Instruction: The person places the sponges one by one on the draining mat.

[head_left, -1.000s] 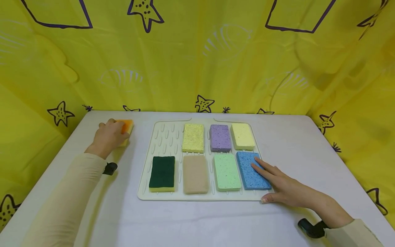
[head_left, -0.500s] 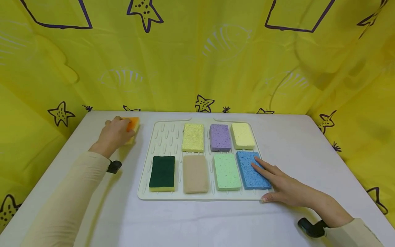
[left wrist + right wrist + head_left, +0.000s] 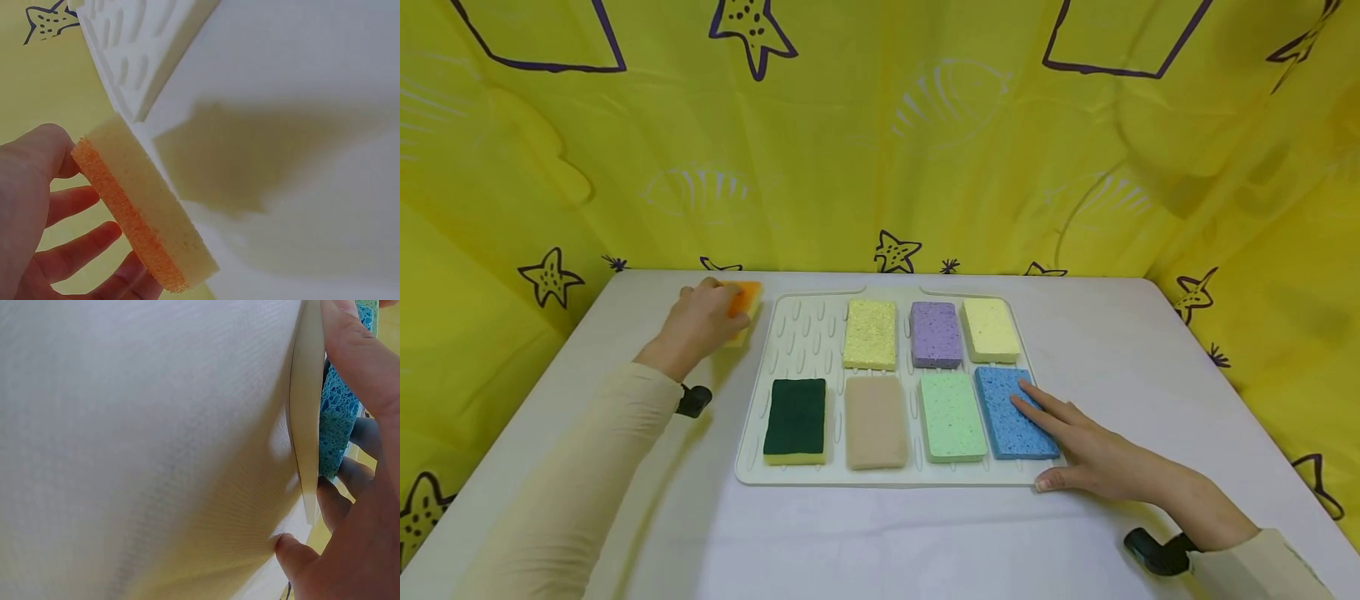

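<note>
An orange-and-pale-yellow scouring sponge (image 3: 747,298) is pinched between thumb and fingers of my left hand (image 3: 691,329), left of the white ridged tray (image 3: 797,333). In the left wrist view the sponge (image 3: 156,200) hangs off the table, its shadow lying apart from it. My right hand (image 3: 1097,454) rests with fairly straight fingers on the blue sponge (image 3: 1006,421) at the tray's front right corner. Its thumb touches the tray's front edge. In the right wrist view, the blue sponge (image 3: 337,419) shows beyond the tray rim (image 3: 305,419).
The tray's front row also bears a dark green-topped sponge (image 3: 796,417), a beige one (image 3: 876,423) and a mint one (image 3: 952,417). Behind them lie a speckled yellow sponge (image 3: 870,335), a purple one (image 3: 936,335) and a pale yellow one (image 3: 990,331). A yellow curtain (image 3: 850,150) surrounds the white table (image 3: 880,542).
My left hand has carried the orange-and-yellow scouring sponge rightward and slightly back, closer to the tray. The right hand has stayed put on the blue sponge.
</note>
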Demonstrator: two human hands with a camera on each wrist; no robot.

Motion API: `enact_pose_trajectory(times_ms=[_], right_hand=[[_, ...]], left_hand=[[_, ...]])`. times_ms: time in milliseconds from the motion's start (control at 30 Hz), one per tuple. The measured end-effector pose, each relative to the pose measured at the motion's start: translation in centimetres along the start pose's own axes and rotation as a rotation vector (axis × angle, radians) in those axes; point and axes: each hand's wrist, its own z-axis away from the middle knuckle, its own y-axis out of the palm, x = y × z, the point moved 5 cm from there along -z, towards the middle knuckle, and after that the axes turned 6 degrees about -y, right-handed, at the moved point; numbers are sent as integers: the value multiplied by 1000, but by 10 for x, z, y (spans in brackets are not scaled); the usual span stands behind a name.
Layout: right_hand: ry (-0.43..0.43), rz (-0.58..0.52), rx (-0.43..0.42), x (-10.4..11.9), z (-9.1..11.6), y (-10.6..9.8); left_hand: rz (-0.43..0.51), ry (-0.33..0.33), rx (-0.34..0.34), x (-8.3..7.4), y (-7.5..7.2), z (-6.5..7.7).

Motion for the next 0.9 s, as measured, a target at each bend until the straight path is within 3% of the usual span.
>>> enact_pose_trajectory(times_ms=[567,900], right_hand=[[30,-26,2,-1,0,1],[55,-33,12,0,-1,1]], left_hand=[[36,60,62,-37,17,-1],[51,57,137,-61,26,-7]])
